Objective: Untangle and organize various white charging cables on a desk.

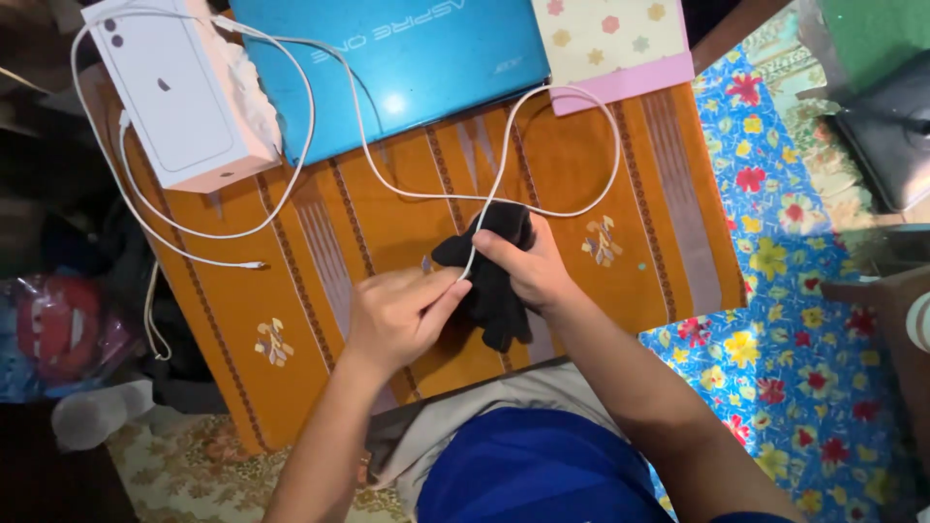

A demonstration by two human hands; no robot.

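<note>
- Head view, looking down at a low table with an orange striped cloth [387,223].
- Left hand [397,315] is low centre, fingers curled closed, thumb and forefinger pinching the white cable [484,208] at its near end, right beside the black cloth.
- Right hand [528,266] is just right of the left one, closed around a black cloth [494,291] that looks like a glove; the cloth is bunched in the grip, part sticking out above the fingers, part hanging below toward the person.
- The cable runs up through the black cloth, so the cloth wraps around it at the pinch point; both hands nearly touch there.
- From the hands the cable goes up, loops wide to the right over the orange cloth, swings back left across the blue laptop [397,58], then coils around the white box [179,92] at top left.
- Its far plug end lies on the orange cloth, left of the hands, well apart.
- The laptop is closed, at the top edge of the table, touching the white box.
- A floral notebook with a pink edge [615,44] lies just right of the laptop.
- A blue flowered mat [794,320] covers the floor to the right.
- The person's blue shirt [538,475] fills the bottom centre.
</note>
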